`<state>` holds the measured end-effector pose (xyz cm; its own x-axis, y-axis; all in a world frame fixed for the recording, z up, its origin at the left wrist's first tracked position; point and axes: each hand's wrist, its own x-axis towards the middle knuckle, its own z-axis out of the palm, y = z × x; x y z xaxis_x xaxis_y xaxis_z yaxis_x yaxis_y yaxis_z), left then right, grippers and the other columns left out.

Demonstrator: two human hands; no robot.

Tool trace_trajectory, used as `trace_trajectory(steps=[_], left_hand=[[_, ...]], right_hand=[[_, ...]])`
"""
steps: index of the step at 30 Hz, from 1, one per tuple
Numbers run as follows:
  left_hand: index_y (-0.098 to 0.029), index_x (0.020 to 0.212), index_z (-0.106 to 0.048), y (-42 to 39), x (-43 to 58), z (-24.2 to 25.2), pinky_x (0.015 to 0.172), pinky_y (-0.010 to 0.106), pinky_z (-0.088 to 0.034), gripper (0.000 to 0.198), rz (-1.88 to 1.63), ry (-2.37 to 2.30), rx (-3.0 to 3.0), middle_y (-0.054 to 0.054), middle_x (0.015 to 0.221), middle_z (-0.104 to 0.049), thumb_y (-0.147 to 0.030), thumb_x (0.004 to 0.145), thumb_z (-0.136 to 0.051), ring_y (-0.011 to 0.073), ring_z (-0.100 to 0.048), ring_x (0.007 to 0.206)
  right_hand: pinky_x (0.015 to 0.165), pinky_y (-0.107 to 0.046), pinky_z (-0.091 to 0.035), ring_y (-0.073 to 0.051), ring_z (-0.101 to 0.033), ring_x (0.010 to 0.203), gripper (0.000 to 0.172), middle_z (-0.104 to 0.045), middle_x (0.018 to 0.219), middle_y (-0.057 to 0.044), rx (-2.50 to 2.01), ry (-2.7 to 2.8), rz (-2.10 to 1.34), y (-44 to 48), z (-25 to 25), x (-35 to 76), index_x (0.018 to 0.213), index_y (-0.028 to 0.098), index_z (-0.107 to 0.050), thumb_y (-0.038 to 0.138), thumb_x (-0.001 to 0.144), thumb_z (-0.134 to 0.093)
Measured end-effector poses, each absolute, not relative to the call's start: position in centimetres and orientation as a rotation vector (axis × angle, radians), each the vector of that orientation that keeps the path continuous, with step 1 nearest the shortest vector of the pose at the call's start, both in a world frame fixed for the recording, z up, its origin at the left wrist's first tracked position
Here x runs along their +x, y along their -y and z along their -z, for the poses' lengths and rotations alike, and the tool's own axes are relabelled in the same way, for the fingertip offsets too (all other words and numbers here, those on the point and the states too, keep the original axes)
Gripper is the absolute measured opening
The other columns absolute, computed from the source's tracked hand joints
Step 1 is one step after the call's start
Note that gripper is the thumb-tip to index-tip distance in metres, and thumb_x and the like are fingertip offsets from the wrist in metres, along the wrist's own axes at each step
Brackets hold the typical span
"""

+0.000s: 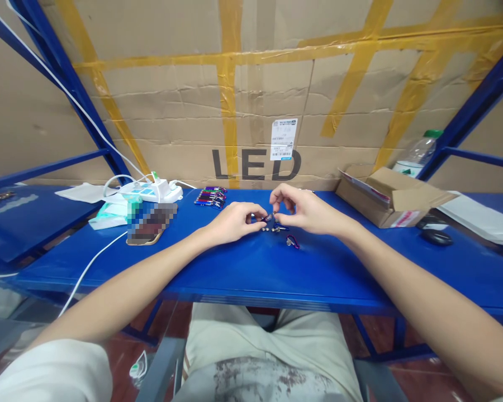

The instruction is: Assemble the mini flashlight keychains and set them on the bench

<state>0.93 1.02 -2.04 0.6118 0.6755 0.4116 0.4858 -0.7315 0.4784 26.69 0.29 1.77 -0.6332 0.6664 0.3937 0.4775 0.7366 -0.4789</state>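
Observation:
Both of my hands meet over the middle of the blue table. My left hand (238,224) is closed in a pinch on a small dark, purplish piece (269,218), too small and blurred to name. From the other side, the thumb and forefinger of my right hand (304,211) close at the same piece's end; what they grip is partly hidden. Just below my fingertips lie several small metal bits (272,229) and a blue piece. A purple carabiner (294,241) with a metal ring lies nearer to me. Beyond my left hand, several thin coloured tubes with clips (209,197) lie side by side.
Left on the table (235,273) are a phone (153,224), a green-white packet (111,213) and a white power strip (163,191) with cables. An open cardboard box (381,201), a black mouse (436,237) and a bottle (419,153) stand right. Large cardboard (171,117) closes the back.

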Motion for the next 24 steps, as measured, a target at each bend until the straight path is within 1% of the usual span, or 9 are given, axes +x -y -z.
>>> trace_trajectory(steps=[8,18,24], left_hand=[[-0.021,0.114,-0.08,-0.95,0.95,1.96,0.076,0.03,-0.05,0.023,-0.823,-0.919,2.537,0.004,0.104,-0.082,-0.035,0.098,-0.074,0.0181,-0.067,0.08],[-0.021,0.114,-0.08,-1.02,0.92,2.08,0.076,0.03,-0.05,0.022,-0.844,-0.9,2.548,0.004,0.104,-0.082,-0.035,0.099,-0.073,0.0178,-0.067,0.08],[-0.021,0.115,-0.08,-0.91,0.98,1.93,0.078,0.03,-0.051,0.022,-0.853,-0.897,2.525,0.005,0.105,-0.082,-0.036,0.099,-0.072,0.019,-0.07,0.084]], right_hand=[[0.073,-0.03,-0.043,-0.018,-0.059,0.082,0.027,-0.077,0.108,-0.006,-0.837,2.438,-0.475,-0.37,-1.78,26.57,0.115,0.021,-0.061,0.033,0.092,-0.07],[0.074,-0.03,-0.044,-0.018,-0.059,0.082,0.026,-0.077,0.109,-0.006,-0.833,2.442,-0.479,-0.49,-1.71,26.57,0.116,0.021,-0.062,0.034,0.095,-0.07],[0.074,-0.03,-0.044,-0.019,-0.06,0.082,0.029,-0.077,0.108,-0.006,-0.855,2.421,-0.475,-0.32,-1.95,26.7,0.116,0.022,-0.062,0.035,0.092,-0.071]])
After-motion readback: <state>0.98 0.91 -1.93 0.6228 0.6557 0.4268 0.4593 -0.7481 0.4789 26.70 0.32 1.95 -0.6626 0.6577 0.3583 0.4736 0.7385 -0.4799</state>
